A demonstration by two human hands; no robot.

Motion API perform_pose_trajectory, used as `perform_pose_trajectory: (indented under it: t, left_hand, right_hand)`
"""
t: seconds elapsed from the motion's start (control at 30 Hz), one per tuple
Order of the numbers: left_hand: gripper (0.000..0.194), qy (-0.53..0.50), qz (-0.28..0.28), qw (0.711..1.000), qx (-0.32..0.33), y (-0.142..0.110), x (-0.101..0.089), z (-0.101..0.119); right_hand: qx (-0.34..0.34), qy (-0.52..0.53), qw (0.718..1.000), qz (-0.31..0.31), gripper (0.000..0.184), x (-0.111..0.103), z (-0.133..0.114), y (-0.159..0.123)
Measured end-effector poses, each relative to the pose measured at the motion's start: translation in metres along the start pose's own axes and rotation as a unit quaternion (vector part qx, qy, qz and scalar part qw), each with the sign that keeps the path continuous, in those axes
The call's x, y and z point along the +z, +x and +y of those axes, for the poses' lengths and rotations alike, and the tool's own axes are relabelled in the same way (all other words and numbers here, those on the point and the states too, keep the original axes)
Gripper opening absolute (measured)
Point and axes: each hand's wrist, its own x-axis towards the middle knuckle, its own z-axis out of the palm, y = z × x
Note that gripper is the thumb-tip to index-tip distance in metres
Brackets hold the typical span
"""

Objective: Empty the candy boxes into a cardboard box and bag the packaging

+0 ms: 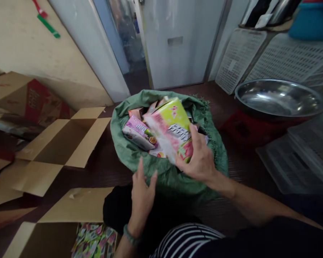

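A green woven sack (129, 150) stands open on the floor, filled with several colourful snack boxes. My right hand (199, 159) grips a green and pink box (171, 129) over the sack's mouth. A purple box (138, 132) lies in the sack just left of it. My left hand (142, 191) rests on the near rim of the sack, fingers apart and empty. My dark trouser knee and striped shirt show at the bottom.
An open cardboard carton (67, 138) sits left of the sack. A nearer carton (59, 222) holds colourful packets (94, 242). A steel bowl (280, 96) rests on a red stand at right, beside white plastic crates (298, 157). A door is behind.
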Motion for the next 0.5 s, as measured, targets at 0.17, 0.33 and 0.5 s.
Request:
perform_pose_trajectory:
  t: [0.17, 0.33, 0.5]
  left_hand:
    - [0.073, 0.414, -0.287, 0.862, 0.064, 0.011, 0.063, -0.02]
    - [0.042, 0.441, -0.308, 0.842, 0.028, 0.027, 0.06, -0.035]
    - [0.022, 0.462, -0.121, 0.876, -0.068, 0.028, -0.021, -0.034]
  right_hand:
    - [0.097, -0.113, 0.986, -0.081, 0.083, 0.054, 0.112, 0.011]
    - [0.083, -0.119, 0.969, -0.2, 0.086, 0.111, 0.146, 0.029]
    - [0.102, -0.133, 0.936, -0.31, 0.084, 0.138, 0.159, 0.067]
